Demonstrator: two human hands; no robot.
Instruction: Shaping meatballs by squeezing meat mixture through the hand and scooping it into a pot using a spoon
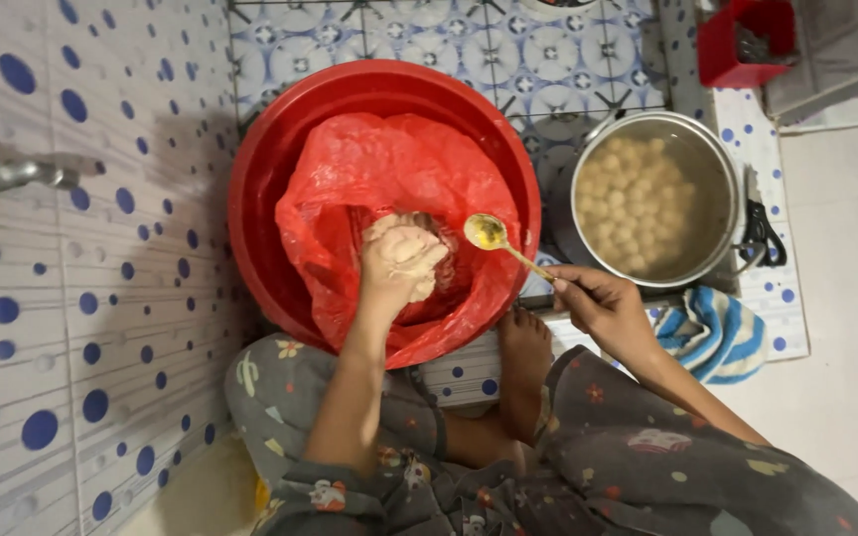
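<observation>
A large red basin [260,159] stands on the tiled floor, lined with a red plastic bag [389,169]. My left hand [399,263] is inside the bag, coated in pale paste and closed around a lump of it [399,226]. My right hand [603,303] holds a metal spoon [494,236] by its handle, its bowl hovering over the bag just right of the paste. A steel pot [722,174] to the right holds water with several pale round balls [628,203] floating in it.
A metal tap [22,174] sticks out from the dotted tiled wall at left. A red container [742,40] sits at top right. A blue-and-white striped cloth [712,333] lies below the pot. My bare foot [523,342] rests beside the basin.
</observation>
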